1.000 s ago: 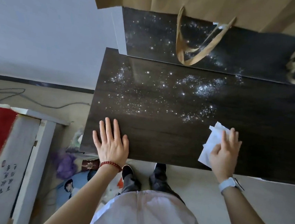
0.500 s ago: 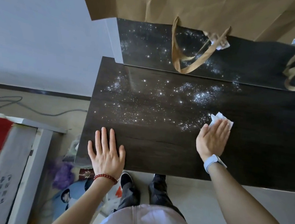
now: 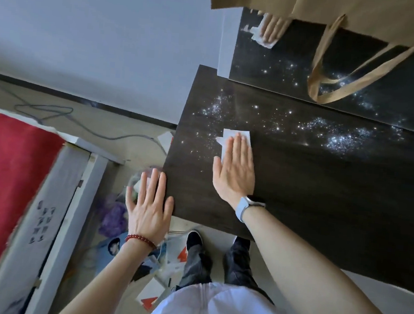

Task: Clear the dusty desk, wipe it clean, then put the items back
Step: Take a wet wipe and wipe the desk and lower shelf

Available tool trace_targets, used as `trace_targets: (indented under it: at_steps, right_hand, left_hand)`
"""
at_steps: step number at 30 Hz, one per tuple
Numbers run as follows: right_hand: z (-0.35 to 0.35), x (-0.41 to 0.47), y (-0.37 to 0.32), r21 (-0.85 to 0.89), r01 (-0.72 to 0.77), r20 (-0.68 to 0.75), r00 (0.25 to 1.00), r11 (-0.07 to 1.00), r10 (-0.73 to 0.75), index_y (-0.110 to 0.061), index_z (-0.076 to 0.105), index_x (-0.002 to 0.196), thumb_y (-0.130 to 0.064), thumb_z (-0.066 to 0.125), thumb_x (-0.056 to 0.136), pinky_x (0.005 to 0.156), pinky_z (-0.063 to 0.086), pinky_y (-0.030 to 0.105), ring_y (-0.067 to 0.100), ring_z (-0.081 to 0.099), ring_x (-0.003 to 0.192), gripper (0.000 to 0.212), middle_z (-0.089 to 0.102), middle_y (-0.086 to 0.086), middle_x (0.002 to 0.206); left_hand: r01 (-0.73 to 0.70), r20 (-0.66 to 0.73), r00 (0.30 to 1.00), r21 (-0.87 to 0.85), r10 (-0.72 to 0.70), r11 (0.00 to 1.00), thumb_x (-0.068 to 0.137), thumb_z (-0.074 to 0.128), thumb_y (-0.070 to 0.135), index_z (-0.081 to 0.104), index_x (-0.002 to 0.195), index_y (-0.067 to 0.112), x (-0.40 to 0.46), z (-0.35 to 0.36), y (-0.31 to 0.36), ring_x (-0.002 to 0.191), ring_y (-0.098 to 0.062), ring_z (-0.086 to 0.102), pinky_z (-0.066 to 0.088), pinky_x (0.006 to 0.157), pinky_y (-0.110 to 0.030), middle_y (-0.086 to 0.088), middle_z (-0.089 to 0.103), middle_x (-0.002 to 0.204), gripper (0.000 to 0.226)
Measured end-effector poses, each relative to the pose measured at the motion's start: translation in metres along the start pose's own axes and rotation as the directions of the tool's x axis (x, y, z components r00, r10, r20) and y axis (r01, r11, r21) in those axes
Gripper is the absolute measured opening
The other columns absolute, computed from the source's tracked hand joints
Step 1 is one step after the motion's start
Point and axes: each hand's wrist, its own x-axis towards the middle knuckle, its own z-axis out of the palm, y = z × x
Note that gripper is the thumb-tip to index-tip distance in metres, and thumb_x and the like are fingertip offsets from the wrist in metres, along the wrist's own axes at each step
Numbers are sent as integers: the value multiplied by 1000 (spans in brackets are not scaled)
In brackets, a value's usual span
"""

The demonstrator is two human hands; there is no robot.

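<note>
Dust (image 3: 345, 140) is seen scattered in pale, glittering patches over the far part of the dark wooden counter (image 3: 322, 204), thickest to the right of the wiping hand and thinner near the counter's left end. A white tissue (image 3: 236, 137) is pressed flat against the counter under the right hand (image 3: 236, 169), whose fingers are held straight and together, so that only the tissue's far edge and a corner at the left are left showing beyond the fingertips. A pale watch (image 3: 246, 206) is worn on the right wrist. The left hand (image 3: 150, 209) is spread flat with relaxed, straight fingers at the counter's near left corner, most of it hanging past the edge above the floor; whether the counter is actually touched cannot be told. A red bead bracelet (image 3: 141, 240) is worn on that wrist. Behind the counter, a glossy dark panel (image 3: 395, 80) is stood upright, and the hand with the tissue is mirrored in it near the top. A brown paper bag (image 3: 363, 12) is hung over the panel, its handle (image 3: 345, 78) looped down in front. Papers and a purple bundle (image 3: 113, 216) are strewn on the floor (image 3: 131, 155) beside the feet, and a red cloth (image 3: 7, 164) is laid at the far left.
</note>
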Motion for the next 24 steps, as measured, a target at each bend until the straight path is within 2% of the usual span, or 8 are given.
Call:
trace_targets:
  at_steps: [4, 9, 13, 17, 20, 24]
  right_hand:
    - [7, 6, -52, 1, 217, 39, 975, 976, -217, 0, 14, 142, -36, 16, 93, 118, -1, 38, 32, 9, 143, 61, 15, 21, 153]
    - [13, -29, -84, 13, 473, 75, 878, 881, -473, 0, 25, 140, -33, 21, 92, 117, 17, 44, 30, 19, 141, 58, 26, 19, 150]
    - [14, -63, -81, -20, 647, 150, 756, 762, -637, -2, 25, 140, -31, 26, 94, 117, 13, 43, 27, 21, 141, 55, 29, 15, 150]
    - [6, -84, -52, -25, 712, 170, 695, 702, -699, -5, 31, 139, -29, 27, 94, 115, 23, 42, 23, 28, 138, 52, 36, 10, 147]
    - [-2, -98, -17, -25, 636, 179, 762, 771, -622, -5, 33, 139, -28, 29, 93, 112, 29, 44, 23, 30, 138, 51, 36, 10, 147]
    - [-16, -107, 39, -85, 356, 144, 929, 931, -342, -4, 32, 139, -26, 29, 92, 111, 26, 48, 27, 31, 137, 52, 34, 13, 147]
  left_hand:
    - [56, 31, 998, -112, -53, 992, 88, 7, 45, -3, 143, 27, -7, -2, -22, 136, -8, -18, -8, 115, -44, 5, -4, 154, 58]
    - [195, -31, 977, -288, -213, 937, 89, 11, 44, 16, 144, 19, -16, -9, -40, 143, -14, 1, -1, 115, -42, -1, 13, 155, 61]
    - [268, -45, 949, -407, -312, 873, 94, 20, 38, 25, 142, 14, -18, -15, -49, 142, -23, 14, 12, 116, -46, -8, 22, 152, 54]
    - [225, -58, 960, -428, -275, 875, 97, 28, 30, 26, 141, 15, -15, -20, -41, 141, -23, 17, 15, 114, -44, -8, 24, 152, 46]
    - [120, -106, 979, -378, -172, 918, 97, 31, 27, 30, 139, 13, -6, -22, -16, 141, -24, 16, 13, 114, -43, -10, 26, 151, 45]
    - [-47, -126, 992, -271, 13, 962, 92, 30, 32, 32, 138, 12, 12, -25, 33, 141, -28, 15, 9, 113, -48, -12, 27, 150, 50]
